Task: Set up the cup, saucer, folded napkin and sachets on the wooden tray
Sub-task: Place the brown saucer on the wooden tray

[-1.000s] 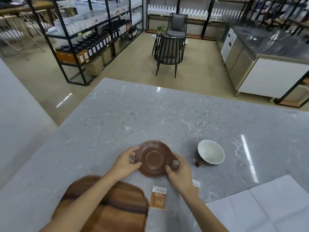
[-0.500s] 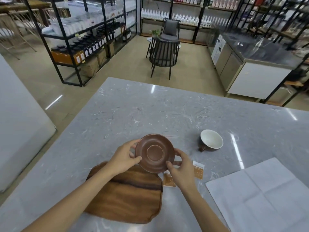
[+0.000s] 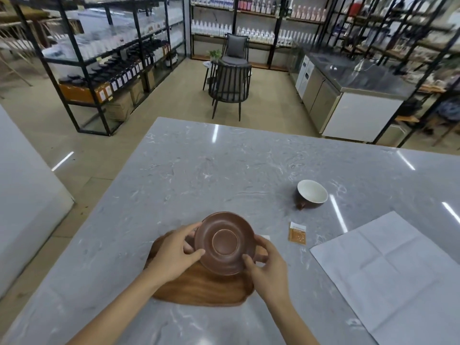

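Since the earlier frame we have carried the round brown ceramic saucer (image 3: 225, 243) over the oval wooden tray (image 3: 201, 290), left hand (image 3: 174, 255) and right hand (image 3: 267, 267) pinching opposite rims; it looks stiff, smooth, breakable.

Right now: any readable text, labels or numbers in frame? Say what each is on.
None legible.
Orange sachet: white header strip with print, too small to read.
Jars on the left shelf: white labels, blurred.
Bottles on the back shelf: no label can be made out.
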A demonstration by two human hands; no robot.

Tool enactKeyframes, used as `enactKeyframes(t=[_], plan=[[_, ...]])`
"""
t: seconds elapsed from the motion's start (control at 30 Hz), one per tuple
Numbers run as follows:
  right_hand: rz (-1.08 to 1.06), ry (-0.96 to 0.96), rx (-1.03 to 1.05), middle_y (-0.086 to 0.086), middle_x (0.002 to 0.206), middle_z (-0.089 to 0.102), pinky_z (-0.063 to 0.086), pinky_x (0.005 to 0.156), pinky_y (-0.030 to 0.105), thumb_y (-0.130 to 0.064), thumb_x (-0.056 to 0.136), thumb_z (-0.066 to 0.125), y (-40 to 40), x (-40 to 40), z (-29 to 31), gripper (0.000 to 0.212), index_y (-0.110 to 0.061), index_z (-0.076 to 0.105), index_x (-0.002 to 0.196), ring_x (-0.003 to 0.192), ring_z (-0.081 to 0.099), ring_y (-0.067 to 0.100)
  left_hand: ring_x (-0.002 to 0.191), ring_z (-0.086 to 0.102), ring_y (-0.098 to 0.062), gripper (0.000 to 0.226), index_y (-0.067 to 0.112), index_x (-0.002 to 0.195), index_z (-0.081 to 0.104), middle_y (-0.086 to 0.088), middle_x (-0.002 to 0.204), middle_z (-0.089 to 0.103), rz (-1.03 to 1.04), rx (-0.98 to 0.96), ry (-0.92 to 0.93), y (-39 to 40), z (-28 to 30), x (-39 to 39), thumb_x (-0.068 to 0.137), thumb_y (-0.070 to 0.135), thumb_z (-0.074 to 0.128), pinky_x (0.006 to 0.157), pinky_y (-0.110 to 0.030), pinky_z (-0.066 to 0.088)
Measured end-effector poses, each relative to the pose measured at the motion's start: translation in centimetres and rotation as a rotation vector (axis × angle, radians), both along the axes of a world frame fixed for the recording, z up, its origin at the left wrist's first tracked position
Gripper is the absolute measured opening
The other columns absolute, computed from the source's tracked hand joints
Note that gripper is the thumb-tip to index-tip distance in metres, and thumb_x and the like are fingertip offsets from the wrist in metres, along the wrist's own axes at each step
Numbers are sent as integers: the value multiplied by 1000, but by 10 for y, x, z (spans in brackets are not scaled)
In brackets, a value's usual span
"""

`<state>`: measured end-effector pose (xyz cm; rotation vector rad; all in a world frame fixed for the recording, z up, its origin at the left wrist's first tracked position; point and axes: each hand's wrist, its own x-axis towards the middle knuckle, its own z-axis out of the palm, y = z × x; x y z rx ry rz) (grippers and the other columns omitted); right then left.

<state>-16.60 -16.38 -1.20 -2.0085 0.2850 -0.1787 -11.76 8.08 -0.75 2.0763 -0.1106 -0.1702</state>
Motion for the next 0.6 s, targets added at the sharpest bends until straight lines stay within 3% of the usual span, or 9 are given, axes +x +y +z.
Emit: enactKeyframes(t=[0.13, 0.27, 0.33, 0.43, 0.5, 0.6], plan=[[-7, -1, -8, -17, 95, 72, 53, 74, 14, -7, 80, 80, 11, -12, -7, 51, -26, 65, 125, 73, 70, 10, 84, 74, -13, 64, 60, 126, 50, 17, 120, 65, 54, -40, 24, 6, -10, -19, 85, 21, 80, 87, -32, 60], [-8, 26, -21, -23, 72, 69, 48, 68, 6, -7, 81, 80, 20, -19, -16, 53, -30, 64, 126, 74, 68, -2, 84, 73, -3, 70, 41, 143, 50, 20, 127, 62, 64, -20, 52, 8, -20, -33, 85, 20, 81, 80, -14, 54], [-1, 44, -28, -25, 76, 72, 47, 72, 6, -7, 81, 79, 23, -21, -20, 54, -29, 64, 128, 75, 69, -3, 82, 72, -1, 73, 36, 147, 48, 22, 121, 64, 74, -15, 78, 9, -23, -37, 85, 18, 81, 75, -9, 52], [-7, 53, -26, -16, 104, 75, 52, 85, 15, -8, 82, 80, 29, -24, -25, 51, -25, 64, 128, 91, 71, 1, 81, 72, -2, 76, 35, 149, 46, 21, 100, 69, 102, -10, 124, 11, -26, -41, 84, 19, 81, 76, -9, 50], [-11, 65, -6, -11, 103, 77, 56, 87, 20, -10, 84, 80, 32, -27, -28, 50, -23, 63, 129, 89, 72, -1, 84, 72, -3, 78, 32, 151, 43, 27, 97, 63, 126, -5, 153, 12, -29, -43, 84, 21, 81, 71, -6, 46], [-16, 66, 4, -16, 96, 76, 52, 77, 5, -11, 84, 80, 33, -29, -34, 51, -21, 63, 131, 85, 70, -10, 88, 71, -4, 78, 26, 153, 41, 30, 103, 57, 158, -32, 178, 11, -33, -48, 85, 21, 81, 69, -5, 46]])
